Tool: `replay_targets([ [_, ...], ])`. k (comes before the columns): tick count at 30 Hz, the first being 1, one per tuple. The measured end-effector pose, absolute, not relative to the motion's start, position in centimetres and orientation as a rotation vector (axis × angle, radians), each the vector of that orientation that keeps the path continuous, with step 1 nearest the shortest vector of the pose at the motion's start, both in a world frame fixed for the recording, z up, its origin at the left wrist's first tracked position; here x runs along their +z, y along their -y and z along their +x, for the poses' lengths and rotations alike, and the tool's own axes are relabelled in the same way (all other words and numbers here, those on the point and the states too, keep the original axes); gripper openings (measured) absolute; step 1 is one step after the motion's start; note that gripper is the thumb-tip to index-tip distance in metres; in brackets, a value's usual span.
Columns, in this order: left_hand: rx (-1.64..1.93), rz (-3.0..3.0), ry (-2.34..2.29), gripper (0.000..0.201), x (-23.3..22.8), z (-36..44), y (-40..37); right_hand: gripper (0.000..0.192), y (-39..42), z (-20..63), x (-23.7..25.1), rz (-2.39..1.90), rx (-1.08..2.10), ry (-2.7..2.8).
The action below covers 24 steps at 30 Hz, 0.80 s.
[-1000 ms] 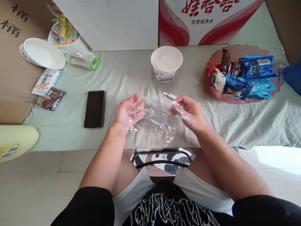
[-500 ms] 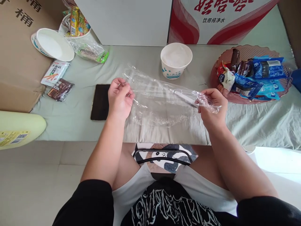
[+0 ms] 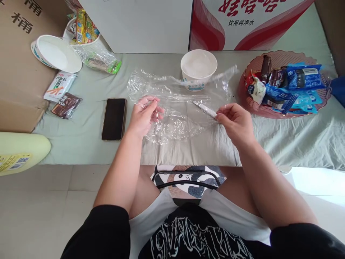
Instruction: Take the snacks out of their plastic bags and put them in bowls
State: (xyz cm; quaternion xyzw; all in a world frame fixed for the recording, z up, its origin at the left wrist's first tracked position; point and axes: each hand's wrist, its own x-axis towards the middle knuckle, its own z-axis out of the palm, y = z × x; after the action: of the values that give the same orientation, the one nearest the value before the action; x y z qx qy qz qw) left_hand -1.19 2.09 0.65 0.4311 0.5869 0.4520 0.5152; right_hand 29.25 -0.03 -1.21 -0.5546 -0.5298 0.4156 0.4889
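A crumpled sheet of clear plastic film [image 3: 175, 126] spreads between my hands above the cloth, one flap reaching up past the front of the paper cup. My left hand [image 3: 147, 113] is closed on the film's left part, thumb against fingers. My right hand [image 3: 235, 122] pinches at the film's lower right edge, though the exact grip is hard to see. Just left of its fingertips lies a slim white, dark-edged strip [image 3: 205, 109], seen beside or through the film; whether the fingers touch it I cannot tell. The white paper cup [image 3: 198, 66] stands upright behind the film.
On the right is a pink ribbed dish [image 3: 248, 100] of wrapped snacks. A phone [image 3: 114, 119] lies left of my left hand. Snack packets [image 3: 59, 86], a tipped paper bowl [image 3: 58, 54] and cardboard boxes [image 3: 151, 28] stand around. The table edge is close to me.
My right hand has moved left and let the upper right of the film go loose. That flap now spreads upward past the cup. My left hand has shifted slightly right.
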Motion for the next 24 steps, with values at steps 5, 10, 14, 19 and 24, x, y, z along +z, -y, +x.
replay_targets([
  [5, 1.193, 1.036, -1.371, 0.034, 0.4, -0.9, -2.0, 0.028, 0.7, 28.8, -0.1, -1.274, 1.085, 1.180],
  [10, 1.291, 0.959, -1.271, 0.047, 0.6, -0.2, -1.6, 0.053, 1.3, 27.8, 0.4, -1.197, 1.332, 1.160],
  [14, 1.289, 0.982, -1.299, 0.048, 0.5, -0.2, -1.8, 0.048, 1.5, 27.4, 0.6, -1.221, 1.474, 1.111],
  [19, 1.307, 1.001, -1.332, 0.045, 0.5, -0.4, -2.0, 0.047, 1.5, 28.4, 1.4, -1.270, 1.635, 1.191],
  [24, 1.253, 0.958, -1.318, 0.036, 0.7, -0.2, -1.9, 0.046, 1.5, 28.7, 1.1, -1.187, 1.468, 1.254],
])
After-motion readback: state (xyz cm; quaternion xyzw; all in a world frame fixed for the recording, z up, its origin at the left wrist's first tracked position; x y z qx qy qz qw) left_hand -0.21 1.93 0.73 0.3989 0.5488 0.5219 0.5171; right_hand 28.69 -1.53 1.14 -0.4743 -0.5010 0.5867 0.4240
